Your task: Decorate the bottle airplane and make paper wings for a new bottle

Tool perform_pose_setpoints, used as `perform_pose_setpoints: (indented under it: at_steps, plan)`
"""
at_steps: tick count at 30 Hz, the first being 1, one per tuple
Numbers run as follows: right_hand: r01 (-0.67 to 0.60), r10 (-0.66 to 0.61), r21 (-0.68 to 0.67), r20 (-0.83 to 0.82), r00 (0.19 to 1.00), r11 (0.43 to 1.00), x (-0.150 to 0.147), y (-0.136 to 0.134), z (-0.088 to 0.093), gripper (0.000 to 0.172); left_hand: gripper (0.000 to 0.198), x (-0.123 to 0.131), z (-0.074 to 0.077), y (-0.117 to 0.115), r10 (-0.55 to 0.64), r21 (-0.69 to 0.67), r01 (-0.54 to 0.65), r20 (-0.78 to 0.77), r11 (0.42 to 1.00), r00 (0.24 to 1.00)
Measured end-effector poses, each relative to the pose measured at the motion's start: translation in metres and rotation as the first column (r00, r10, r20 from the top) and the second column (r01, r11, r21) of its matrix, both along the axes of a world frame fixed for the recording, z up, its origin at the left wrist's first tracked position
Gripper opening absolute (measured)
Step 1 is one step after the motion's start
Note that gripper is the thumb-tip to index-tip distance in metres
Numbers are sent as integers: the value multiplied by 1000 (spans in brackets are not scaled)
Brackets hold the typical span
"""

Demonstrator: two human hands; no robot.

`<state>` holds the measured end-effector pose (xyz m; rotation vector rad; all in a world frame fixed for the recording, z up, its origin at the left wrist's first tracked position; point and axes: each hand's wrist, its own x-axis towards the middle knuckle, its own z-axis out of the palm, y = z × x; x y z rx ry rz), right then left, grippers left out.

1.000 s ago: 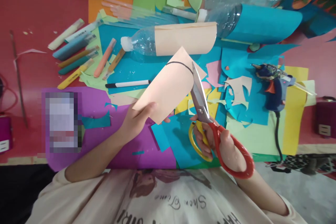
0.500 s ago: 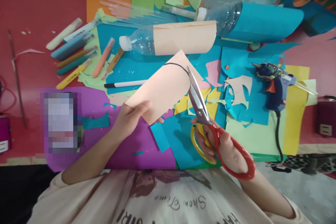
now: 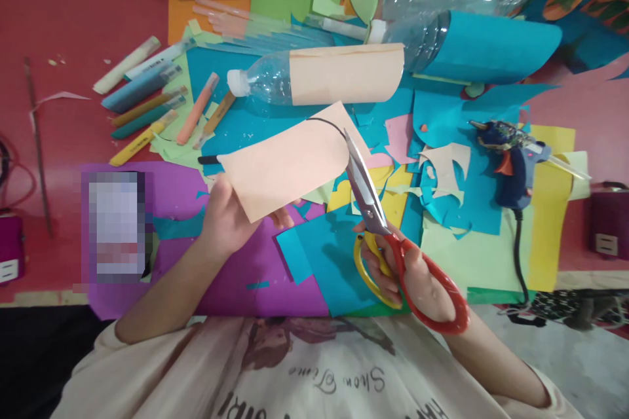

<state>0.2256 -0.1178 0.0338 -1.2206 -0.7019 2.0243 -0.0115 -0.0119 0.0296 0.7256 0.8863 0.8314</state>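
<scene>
My left hand [image 3: 227, 216] pinches the lower edge of a peach paper sheet [image 3: 285, 163] that bears a curved black pen line near its upper right corner. My right hand [image 3: 410, 272] grips scissors [image 3: 388, 229] with one red and one yellow handle; the blades meet the paper's right edge at the black line. Both are held above a litter of coloured paper on a red floor.
A clear bottle wrapped in peach paper [image 3: 319, 75] lies behind the sheet, and a larger bottle in blue paper [image 3: 472, 42] beyond it. A blue glue gun [image 3: 511, 157] rests at the right. Markers [image 3: 142, 105] lie at the left, and a black-capped pen [image 3: 209, 160] is partly hidden.
My left hand has turned the peach paper anticlockwise and moved it left and down. The scissors have followed a little to the left along the black line.
</scene>
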Motion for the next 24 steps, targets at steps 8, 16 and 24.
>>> perform_pose_setpoints:
  at_steps: [8,16,24]
  plan:
    - [-50,53,48,-72,996,998,-13,-9,-9,63,60,15,-20,-15,-217,173,248,-180,953,959]
    - [-85,89,86,-42,995,993,-9,-5,-4,67,42,35,-15,-4,-32,-48,24,-173,999,984]
    - [-44,57,83,-159,986,996,-14,1,-1,74,41,37,-13,-9,-65,43,86,-362,995,930]
